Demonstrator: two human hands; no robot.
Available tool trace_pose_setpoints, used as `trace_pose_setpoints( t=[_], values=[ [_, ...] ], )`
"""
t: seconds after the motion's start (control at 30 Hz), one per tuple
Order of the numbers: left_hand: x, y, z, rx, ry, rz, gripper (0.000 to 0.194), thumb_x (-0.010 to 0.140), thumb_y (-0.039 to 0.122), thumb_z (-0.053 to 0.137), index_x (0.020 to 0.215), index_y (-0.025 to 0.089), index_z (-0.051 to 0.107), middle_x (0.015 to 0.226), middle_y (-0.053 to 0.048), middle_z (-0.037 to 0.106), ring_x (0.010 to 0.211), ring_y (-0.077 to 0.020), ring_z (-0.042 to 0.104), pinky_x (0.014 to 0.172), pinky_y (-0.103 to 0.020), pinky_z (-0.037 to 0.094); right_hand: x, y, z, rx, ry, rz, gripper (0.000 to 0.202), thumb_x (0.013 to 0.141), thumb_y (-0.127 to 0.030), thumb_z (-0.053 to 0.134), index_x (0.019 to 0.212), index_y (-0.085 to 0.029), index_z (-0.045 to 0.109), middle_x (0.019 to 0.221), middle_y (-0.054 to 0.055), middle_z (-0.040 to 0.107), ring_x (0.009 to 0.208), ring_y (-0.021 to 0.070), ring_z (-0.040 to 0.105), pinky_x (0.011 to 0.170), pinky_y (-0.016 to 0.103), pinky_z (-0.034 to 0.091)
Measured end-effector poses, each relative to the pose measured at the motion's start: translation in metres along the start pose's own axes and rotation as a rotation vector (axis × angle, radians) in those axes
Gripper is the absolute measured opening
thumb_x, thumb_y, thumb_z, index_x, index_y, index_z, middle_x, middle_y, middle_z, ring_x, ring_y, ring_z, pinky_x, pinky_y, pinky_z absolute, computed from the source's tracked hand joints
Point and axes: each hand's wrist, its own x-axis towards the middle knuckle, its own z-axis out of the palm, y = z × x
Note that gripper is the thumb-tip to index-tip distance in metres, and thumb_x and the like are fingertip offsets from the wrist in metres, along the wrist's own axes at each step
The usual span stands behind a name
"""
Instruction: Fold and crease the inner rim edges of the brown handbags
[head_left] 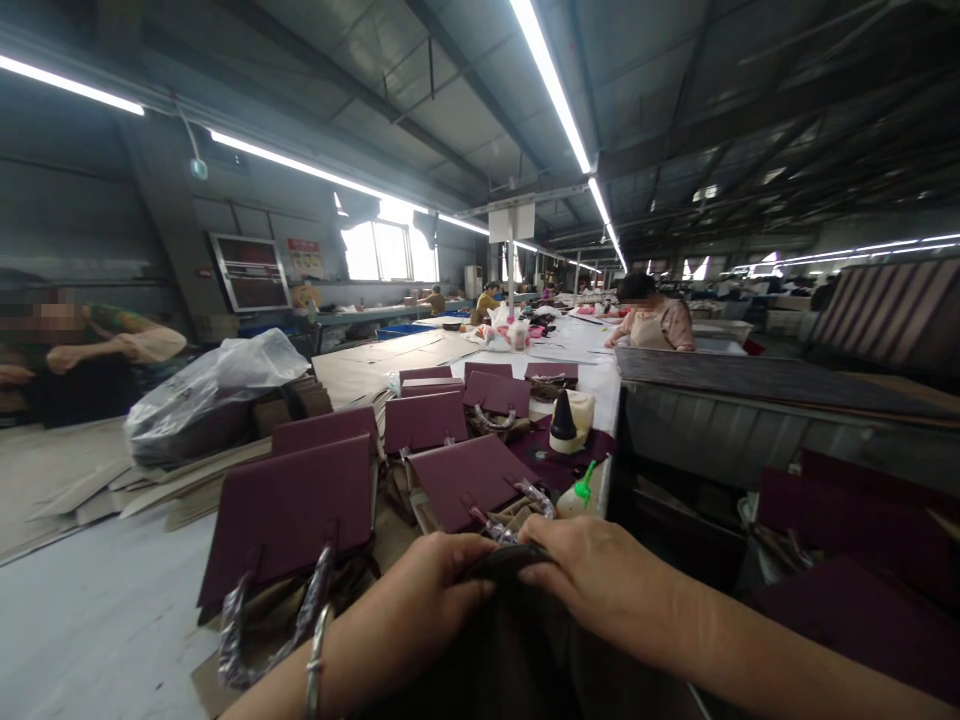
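My left hand [435,590], with a silver bracelet at the wrist, pinches the upper edge of a dark fabric piece [517,650] between thumb and fingers. My right hand [600,570] grips the same edge close beside it. The fabric hangs down below both hands, and its lower part is lost in shadow. Just beyond my hands lies a purple handbag [472,478] with plastic-wrapped handles. To the left, a larger purple handbag [296,525] rests on the white table [97,610], its wrapped handle toward me.
Several more purple bags stand behind these. A bottle with a green nozzle [581,490] and a pale container with a black cone [566,425] are near the table's right edge. A plastic-covered bundle [217,395] sits left. Purple pieces [862,600] lie lower right. A co-worker [652,315] works farther back.
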Motion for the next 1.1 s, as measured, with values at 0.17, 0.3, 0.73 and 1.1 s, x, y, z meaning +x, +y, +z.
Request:
trace_pose_setpoints(
  t=[0.17,0.3,0.73,1.1],
  values=[
    [0.003,-0.007,0.005,0.048,0.04,0.038,0.029,0.073,0.013,0.045,0.093,0.017,0.066,0.086,0.0,0.068,0.082,-0.0178,0.059,0.074,-0.023,0.043,-0.002,-0.005,-0.003,-0.043,0.034,-0.082,0.011,0.082,-0.027,0.048,0.084,-0.019,0.057,0.078,0.003,0.064,0.076,0.0197,0.058,0.067,0.028,0.04],
    [0.002,-0.006,0.009,0.054,0.082,0.039,0.031,0.074,0.012,0.044,0.094,0.016,0.066,0.085,-0.001,0.069,0.081,-0.0178,0.06,0.074,-0.024,0.043,-0.003,-0.012,-0.007,-0.08,-0.007,-0.092,0.017,0.085,-0.025,0.043,0.082,-0.017,0.057,0.077,0.006,0.064,0.075,0.0203,0.058,0.066,0.028,0.039],
    [0.008,-0.001,-0.003,0.129,-0.003,0.067,0.024,0.075,0.017,0.046,0.085,0.014,0.067,0.081,0.0,0.068,0.074,-0.0161,0.058,0.068,-0.022,0.043,0.005,-0.009,-0.004,-0.095,0.022,-0.089,0.022,0.084,-0.027,0.042,0.077,-0.017,0.06,0.071,0.005,0.065,0.069,0.0167,0.061,0.059,0.022,0.037],
    [-0.072,0.0,-0.012,-0.069,0.212,-0.145,0.082,0.069,0.05,0.058,0.134,0.017,0.021,0.12,-0.013,0.053,0.11,-0.0254,0.049,0.092,-0.036,0.04,0.004,0.007,-0.017,-0.15,0.098,0.093,0.027,0.086,-0.027,0.04,0.073,-0.016,0.06,0.073,0.007,0.065,0.073,0.0187,0.061,0.065,0.024,0.038]
  ],
)
